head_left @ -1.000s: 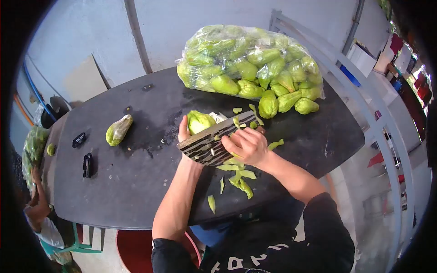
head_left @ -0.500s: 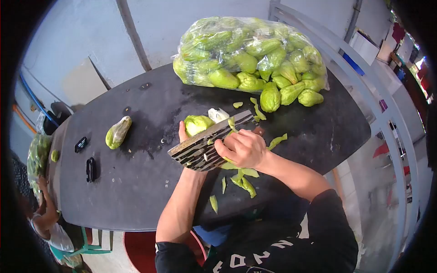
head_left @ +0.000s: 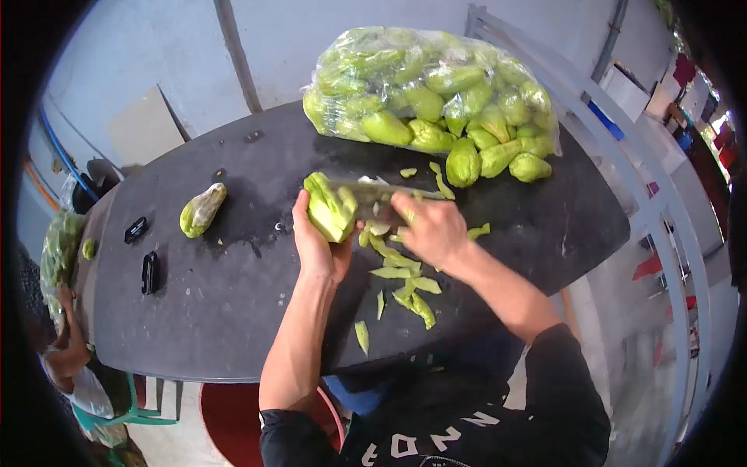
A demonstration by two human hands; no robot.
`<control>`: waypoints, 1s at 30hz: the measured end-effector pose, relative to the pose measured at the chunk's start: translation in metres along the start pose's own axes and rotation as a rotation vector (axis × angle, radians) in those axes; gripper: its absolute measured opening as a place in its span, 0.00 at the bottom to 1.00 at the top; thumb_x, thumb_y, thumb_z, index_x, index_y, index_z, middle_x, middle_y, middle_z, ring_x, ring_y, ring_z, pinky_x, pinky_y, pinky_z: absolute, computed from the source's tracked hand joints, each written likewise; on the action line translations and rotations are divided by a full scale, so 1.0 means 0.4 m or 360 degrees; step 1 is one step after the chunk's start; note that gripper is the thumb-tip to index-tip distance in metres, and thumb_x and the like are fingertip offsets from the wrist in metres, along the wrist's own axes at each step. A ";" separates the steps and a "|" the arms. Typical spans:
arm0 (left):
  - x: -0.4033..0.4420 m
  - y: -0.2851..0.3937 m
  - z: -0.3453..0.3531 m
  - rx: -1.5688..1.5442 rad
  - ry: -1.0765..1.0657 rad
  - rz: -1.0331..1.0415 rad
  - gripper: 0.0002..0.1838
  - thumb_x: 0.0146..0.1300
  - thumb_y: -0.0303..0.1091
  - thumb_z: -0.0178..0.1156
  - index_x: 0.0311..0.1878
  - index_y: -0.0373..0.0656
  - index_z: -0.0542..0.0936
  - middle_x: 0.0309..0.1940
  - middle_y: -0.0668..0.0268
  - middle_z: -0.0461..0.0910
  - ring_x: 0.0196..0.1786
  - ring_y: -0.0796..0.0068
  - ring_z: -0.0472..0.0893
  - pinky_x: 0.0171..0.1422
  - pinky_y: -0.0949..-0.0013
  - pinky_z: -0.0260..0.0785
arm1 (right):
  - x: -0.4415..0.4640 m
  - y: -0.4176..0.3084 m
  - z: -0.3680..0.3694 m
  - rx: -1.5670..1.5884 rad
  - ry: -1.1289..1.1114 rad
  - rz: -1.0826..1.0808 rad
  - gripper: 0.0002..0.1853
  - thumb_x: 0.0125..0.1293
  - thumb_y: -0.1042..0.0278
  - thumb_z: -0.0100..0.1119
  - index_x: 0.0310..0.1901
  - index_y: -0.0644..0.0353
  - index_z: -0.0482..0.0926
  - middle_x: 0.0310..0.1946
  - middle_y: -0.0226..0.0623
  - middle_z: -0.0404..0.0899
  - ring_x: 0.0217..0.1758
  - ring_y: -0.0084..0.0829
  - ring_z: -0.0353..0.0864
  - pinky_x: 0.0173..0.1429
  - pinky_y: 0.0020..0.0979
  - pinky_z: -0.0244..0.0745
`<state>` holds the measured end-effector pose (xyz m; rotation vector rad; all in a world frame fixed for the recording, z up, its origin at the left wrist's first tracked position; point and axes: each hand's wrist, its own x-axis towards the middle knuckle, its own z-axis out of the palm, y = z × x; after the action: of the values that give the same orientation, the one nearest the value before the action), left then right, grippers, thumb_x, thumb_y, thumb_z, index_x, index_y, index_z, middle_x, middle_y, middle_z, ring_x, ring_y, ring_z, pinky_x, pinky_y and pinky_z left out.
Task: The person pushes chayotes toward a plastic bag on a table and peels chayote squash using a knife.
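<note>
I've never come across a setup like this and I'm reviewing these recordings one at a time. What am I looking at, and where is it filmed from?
There is no robot here: a person works bare-handed, filmed by one camera worn on the head, looking forward and down. The left hand holds a pear-shaped green vegetable. The right hand grips a broad blade, blurred, beside it. Green slices lie scattered on the dark table. Farther back is a clear plastic bag full of similar vegetables; toward the left lie a loose vegetable and two small black objects I can't identify. At the left edge, another person is partly visible.
</note>
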<state>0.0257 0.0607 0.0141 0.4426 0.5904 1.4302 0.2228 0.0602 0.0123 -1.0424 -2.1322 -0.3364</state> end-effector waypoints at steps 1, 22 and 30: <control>-0.011 0.010 0.000 0.0009 -0.0083 -0.0002 0.28 0.70 0.62 0.48 0.53 0.46 0.79 0.46 0.62 0.82 0.50 0.62 0.81 0.57 0.56 0.74 | 0.002 0.018 -0.014 0.0082 -0.0022 0.0099 0.20 0.51 0.74 0.66 0.47 0.55 0.75 0.25 0.36 0.81 0.27 0.41 0.85 0.29 0.41 0.79; -0.023 0.010 0.023 0.0165 -0.0061 0.0128 0.27 0.71 0.55 0.46 0.62 0.46 0.75 0.50 0.63 0.80 0.50 0.66 0.79 0.54 0.57 0.73 | 0.009 -0.022 -0.050 0.0272 0.0099 -0.0194 0.14 0.51 0.74 0.64 0.38 0.56 0.71 0.20 0.36 0.78 0.24 0.40 0.83 0.26 0.41 0.78; -0.014 0.011 0.018 0.0165 -0.0186 -0.0011 0.23 0.74 0.52 0.44 0.60 0.46 0.72 0.48 0.61 0.81 0.48 0.63 0.82 0.37 0.56 0.75 | -0.005 -0.037 -0.062 0.0376 0.0024 -0.0158 0.18 0.47 0.74 0.70 0.42 0.57 0.77 0.25 0.40 0.81 0.27 0.43 0.84 0.31 0.42 0.79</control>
<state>0.0264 0.0562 0.0231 0.6014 0.5725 1.3614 0.2246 0.0367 0.0294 -0.7985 -2.1538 -0.1336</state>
